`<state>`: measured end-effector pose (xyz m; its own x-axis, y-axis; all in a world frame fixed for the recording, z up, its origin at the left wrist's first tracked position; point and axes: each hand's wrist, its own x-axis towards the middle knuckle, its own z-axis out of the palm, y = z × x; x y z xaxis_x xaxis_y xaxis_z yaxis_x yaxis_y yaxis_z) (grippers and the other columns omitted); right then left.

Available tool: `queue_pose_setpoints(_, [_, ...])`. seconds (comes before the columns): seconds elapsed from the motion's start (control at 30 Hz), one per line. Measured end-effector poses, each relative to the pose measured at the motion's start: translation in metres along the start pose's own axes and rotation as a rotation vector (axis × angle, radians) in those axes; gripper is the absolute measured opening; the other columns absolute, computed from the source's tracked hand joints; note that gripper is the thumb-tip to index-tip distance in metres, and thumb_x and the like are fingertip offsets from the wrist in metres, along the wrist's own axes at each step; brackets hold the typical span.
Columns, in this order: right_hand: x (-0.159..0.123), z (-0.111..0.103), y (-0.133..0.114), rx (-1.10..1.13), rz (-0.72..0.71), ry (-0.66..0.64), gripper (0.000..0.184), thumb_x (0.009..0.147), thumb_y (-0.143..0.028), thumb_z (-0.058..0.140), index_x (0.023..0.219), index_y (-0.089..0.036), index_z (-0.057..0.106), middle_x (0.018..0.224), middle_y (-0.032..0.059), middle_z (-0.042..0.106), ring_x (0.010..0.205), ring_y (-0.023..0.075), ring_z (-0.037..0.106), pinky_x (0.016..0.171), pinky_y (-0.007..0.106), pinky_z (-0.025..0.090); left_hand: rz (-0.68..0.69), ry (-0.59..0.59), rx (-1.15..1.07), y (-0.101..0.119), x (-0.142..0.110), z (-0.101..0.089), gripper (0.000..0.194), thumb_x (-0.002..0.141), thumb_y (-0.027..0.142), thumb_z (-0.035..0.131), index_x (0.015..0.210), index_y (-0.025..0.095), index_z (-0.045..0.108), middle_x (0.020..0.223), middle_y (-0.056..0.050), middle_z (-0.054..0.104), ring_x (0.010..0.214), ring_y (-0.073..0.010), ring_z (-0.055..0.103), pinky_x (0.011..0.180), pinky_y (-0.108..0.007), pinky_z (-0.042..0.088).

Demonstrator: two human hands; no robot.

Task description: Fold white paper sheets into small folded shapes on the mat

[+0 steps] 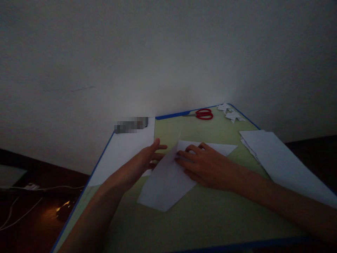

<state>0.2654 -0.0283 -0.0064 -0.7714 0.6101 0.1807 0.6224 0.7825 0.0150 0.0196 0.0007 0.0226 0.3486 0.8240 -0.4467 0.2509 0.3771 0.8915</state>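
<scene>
A sheet of white paper (168,186), partly folded, lies in the middle of the table with a crease and a raised point near its top. My right hand (205,163) rests on it, fingers spread over the surface and covering part of the right-hand flap. At the paper's left edge is my left hand (144,158), its fingers apart and pointing toward the sheet. Some left fingertips pass close to or behind the paper's edge; whether they touch it I cannot tell.
Red-handled scissors (204,114) lie at the table's back edge, near small folded paper pieces (233,115). A stack of white paper (286,158) is on the right. Another white sheet (118,151) lies left, under a blurred-out object (131,125). A wall (168,52) stands behind.
</scene>
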Motion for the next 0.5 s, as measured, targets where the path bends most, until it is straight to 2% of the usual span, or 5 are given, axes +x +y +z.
queue_pose_setpoints(0.33, [0.0006, -0.0013, 0.0001, 0.015, -0.002, 0.004, 0.034, 0.104, -0.027, 0.045, 0.135, -0.02, 0.056, 0.138, 0.0138, 0.061, 0.118, 0.0303, 0.055, 0.087, 0.045, 0.047, 0.105, -0.098, -0.071, 0.0007, 0.0015, 0.0085, 0.082, 0.085, 0.079, 0.05, 0.135, 0.016, 0.062, 0.114, -0.018, 0.074, 0.108, -0.0385, 0.066, 0.086, -0.046, 0.049])
queue_pose_setpoints(0.5, [0.0013, -0.0021, -0.0015, 0.007, 0.001, -0.001, 0.033, 0.104, -0.026, 0.044, 0.133, -0.018, 0.057, 0.14, 0.0129, 0.06, 0.116, 0.031, 0.055, 0.086, 0.048, 0.047, 0.131, -0.112, 0.011, -0.0016, 0.0018, 0.004, 0.076, 0.089, 0.077, 0.047, 0.135, 0.018, 0.063, 0.118, -0.016, 0.074, 0.109, -0.036, 0.066, 0.088, -0.044, 0.046])
